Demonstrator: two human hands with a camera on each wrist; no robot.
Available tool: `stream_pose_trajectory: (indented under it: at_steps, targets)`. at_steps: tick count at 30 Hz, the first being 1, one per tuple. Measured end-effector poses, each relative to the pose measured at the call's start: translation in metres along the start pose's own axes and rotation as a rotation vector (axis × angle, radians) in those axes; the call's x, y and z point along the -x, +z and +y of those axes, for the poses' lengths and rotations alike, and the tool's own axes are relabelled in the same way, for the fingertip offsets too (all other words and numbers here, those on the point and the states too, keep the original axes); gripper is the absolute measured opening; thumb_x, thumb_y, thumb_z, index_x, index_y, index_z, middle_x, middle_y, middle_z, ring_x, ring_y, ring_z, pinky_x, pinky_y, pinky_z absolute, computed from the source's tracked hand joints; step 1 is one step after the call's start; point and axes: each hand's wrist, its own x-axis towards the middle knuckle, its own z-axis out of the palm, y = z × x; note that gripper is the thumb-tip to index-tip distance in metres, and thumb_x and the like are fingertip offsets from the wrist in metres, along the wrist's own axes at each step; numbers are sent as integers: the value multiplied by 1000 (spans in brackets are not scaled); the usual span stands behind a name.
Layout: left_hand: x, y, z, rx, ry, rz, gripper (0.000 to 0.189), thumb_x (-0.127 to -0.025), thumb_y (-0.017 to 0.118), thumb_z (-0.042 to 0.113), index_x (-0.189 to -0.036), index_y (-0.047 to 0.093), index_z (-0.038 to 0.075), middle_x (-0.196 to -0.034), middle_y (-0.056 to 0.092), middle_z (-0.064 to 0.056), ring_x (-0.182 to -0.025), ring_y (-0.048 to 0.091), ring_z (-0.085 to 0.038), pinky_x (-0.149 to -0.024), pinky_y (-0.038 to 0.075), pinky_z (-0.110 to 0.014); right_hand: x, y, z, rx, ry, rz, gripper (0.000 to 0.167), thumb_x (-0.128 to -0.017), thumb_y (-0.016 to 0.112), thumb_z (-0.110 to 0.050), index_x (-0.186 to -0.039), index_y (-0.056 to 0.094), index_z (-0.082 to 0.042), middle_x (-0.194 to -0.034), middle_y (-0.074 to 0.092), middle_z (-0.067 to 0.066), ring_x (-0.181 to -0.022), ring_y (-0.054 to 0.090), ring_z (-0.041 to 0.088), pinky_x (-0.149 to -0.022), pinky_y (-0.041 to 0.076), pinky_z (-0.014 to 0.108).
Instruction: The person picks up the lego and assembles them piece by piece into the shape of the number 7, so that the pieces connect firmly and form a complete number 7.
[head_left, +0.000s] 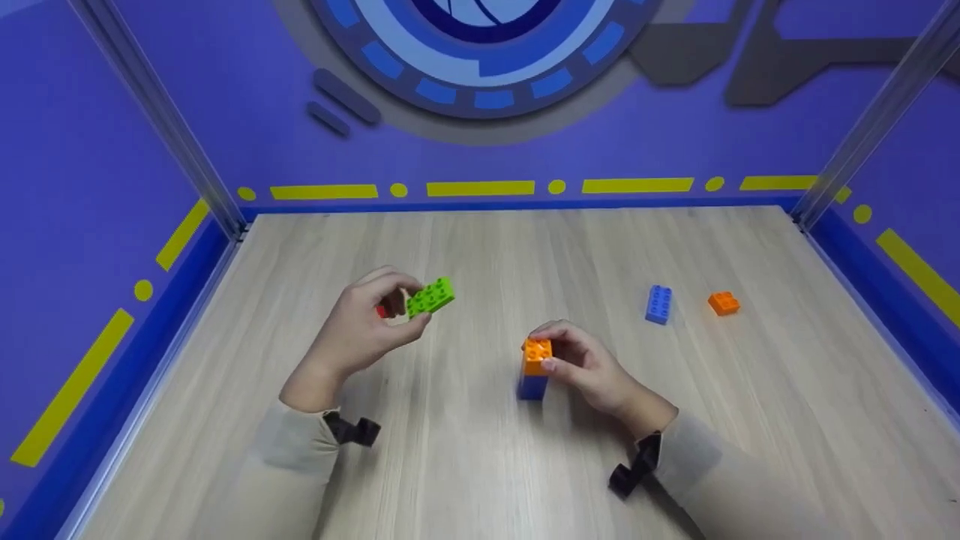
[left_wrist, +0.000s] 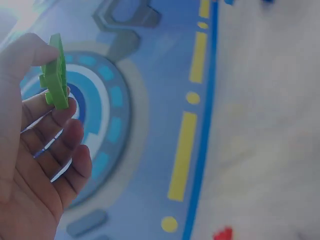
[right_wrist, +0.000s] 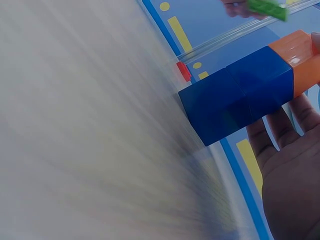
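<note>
My left hand (head_left: pixel 364 319) pinches a green toy brick (head_left: pixel 431 297) between thumb and fingertips, studs showing in the head view. In the left wrist view the same green brick (left_wrist: pixel 56 75) is seen from its thin side, with the other fingers loosely bent below it. My right hand (head_left: pixel 589 371) grips the orange brick (head_left: pixel 538 355) at the top of a small upright tower. Under it are two stacked blue bricks (right_wrist: pixel 237 97), the lower one at the tabletop. Behind my left hand a red brick (head_left: pixel 382 311) is mostly hidden.
To the right on the wooden table (head_left: pixel 480 465) lie a blue brick (head_left: pixel 658 304) with studs up and a small orange brick (head_left: pixel 724 303). Blue printed panels (head_left: pixel 480 165) with metal corner posts wall in the back and both sides.
</note>
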Motion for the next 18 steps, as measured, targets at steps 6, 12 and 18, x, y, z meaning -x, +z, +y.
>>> stream_pose_trajectory:
  at_steps: [6,12,18]
  targets:
    - [-16,7,32,-36,53,-3,30,-98,88,22,-127,81,15,-116,77,1,-94,67,-22,-84,58,-38,-1,1,1,-15,-12,0,34,-105,62,9,-137,57,18,-134,70,-8,-117,68,7,-102,59,21]
    - [-16,11,45,-64,128,-25,31,-99,87,22,-127,81,13,-117,77,0,-91,67,-24,-83,58,-35,-2,3,3,-16,-8,5,33,-104,62,10,-137,58,16,-135,70,-9,-119,68,7,-104,59,21]
    - [-16,25,49,-69,156,-94,30,-100,85,23,-128,80,14,-120,77,0,-92,70,-27,-83,60,-36,0,1,6,-43,-41,8,32,-103,59,14,-135,59,16,-136,70,-8,-121,68,7,-105,58,21]
